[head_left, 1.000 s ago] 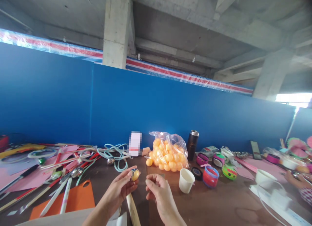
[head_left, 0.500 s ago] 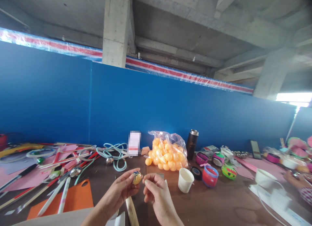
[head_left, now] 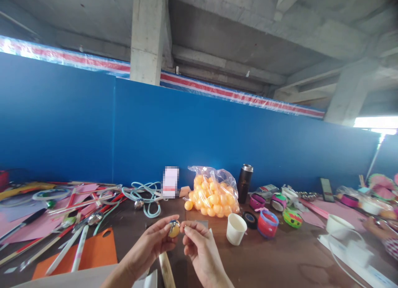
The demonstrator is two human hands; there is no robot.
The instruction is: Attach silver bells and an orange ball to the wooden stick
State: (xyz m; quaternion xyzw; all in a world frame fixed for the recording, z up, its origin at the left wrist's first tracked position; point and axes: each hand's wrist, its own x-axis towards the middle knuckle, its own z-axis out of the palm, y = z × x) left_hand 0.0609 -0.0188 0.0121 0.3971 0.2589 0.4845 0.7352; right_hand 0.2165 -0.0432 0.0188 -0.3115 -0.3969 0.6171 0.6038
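Observation:
Between the fingertips of my left hand is a small shiny metal ball that looks like a bell, with silver and golden reflections. My right hand is just to its right, thumb and forefinger pinched close to the ball's side. Whatever is in that pinch is too small to make out. Beneath the hands lies a pale wooden handle, its far end hidden by my left hand. A white paper cup stands to the right of my right hand.
Behind the hands sits a clear bag of orange balls, beside a black flask. Sticks, paper and light-blue cord clutter the left. Rightward are black tape, a red-and-blue round item, a power strip and another person's hand.
Both hands stay almost in place around the shiny ball. The ball is turned slightly, and the whole view has shifted a little.

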